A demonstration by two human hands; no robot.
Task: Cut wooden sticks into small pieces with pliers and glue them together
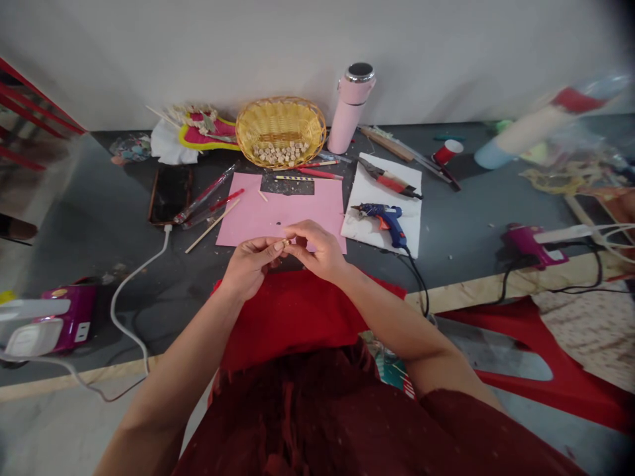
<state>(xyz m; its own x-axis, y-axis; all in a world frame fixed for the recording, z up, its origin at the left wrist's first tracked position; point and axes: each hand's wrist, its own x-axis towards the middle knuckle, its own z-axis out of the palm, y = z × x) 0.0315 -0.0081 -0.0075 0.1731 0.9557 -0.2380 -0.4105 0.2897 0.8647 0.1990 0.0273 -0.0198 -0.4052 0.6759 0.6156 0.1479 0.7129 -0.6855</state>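
My left hand [252, 263] and my right hand [318, 248] meet over the near edge of a pink sheet [307, 208]. Fingertips of both pinch one tiny pale, yellowish piece [286, 243]; its kind is too small to make out, and the fingers cover part of it. On the sheet lie a thin wooden stick [213, 226], a short stick piece [262, 196] and a dark patch [297, 186] with a striped pencil [294, 178] across it. Behind the sheet, a yellow wicker basket [280, 122] holds several small cream-coloured pieces [282, 155].
Right of the sheet, a blue glue gun [389, 219] and red-handled pliers [389, 182] rest on a white board [362, 211]. A pink flask [351, 109] stands behind. A phone [170, 194] with a white cable [119, 284] and purple power sockets [77, 317] are at left. A person's arm shows far right.
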